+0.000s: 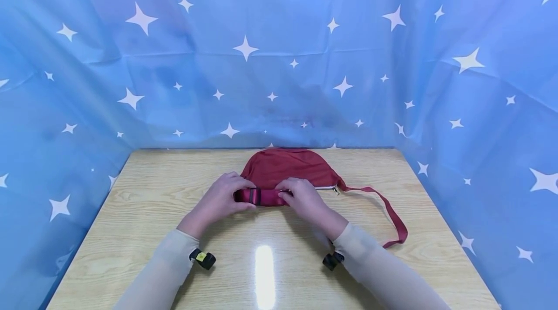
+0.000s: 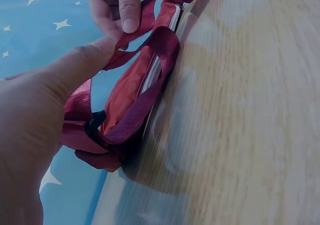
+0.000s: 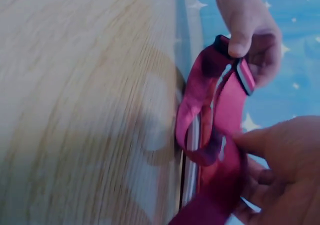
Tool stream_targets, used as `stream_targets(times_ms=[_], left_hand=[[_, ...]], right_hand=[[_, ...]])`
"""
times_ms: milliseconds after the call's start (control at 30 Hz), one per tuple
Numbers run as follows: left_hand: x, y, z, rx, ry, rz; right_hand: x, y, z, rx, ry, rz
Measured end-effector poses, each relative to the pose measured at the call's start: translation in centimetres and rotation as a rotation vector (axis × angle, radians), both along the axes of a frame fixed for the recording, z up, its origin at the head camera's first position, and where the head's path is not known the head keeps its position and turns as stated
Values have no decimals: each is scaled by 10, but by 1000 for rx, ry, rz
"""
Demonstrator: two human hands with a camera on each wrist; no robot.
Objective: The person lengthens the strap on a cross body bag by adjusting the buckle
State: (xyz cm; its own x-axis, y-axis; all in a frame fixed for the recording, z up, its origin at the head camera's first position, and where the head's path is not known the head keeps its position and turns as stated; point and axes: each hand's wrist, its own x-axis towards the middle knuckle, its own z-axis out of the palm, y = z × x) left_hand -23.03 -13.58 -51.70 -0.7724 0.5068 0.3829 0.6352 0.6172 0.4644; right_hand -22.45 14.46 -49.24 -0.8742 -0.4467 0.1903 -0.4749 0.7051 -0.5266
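Observation:
A dark red waist bag [image 1: 292, 167] lies on the table with its curved side away from me and its zipper edge towards me. Along that near edge runs a looped red strap [image 1: 271, 197] with a black slider [image 3: 245, 76] on it. My left hand [image 1: 223, 196] holds the strap's left end, its thumb by a black plastic piece in the right wrist view. Thumb and fingers of my right hand [image 1: 307, 199] pinch the strap farther right. The left wrist view shows the strap's loop [image 2: 167, 50] hanging in front of the white zipper [image 2: 175, 17].
The strap's other length [image 1: 394, 215] trails over the wooden table [image 1: 144, 203] to the right, curving back under the right forearm. A silver zipper pull [image 1: 336, 190] hangs at the bag's right corner. Blue star-patterned cloth [image 1: 279, 72] surrounds the table's back and sides.

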Motion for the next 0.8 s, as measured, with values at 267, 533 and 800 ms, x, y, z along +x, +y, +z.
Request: stream_targets(times_ms=[267,533,800], left_hand=[[3,3,-1,-14,-47,27],[5,4,0,-19,-83,24],[2,-9,-1,-163,1,96]], right_hand=[[2,-19,3,2,-52,120],[1,-26,-1,67,42,169],[-1,-28,0,60,35,147]])
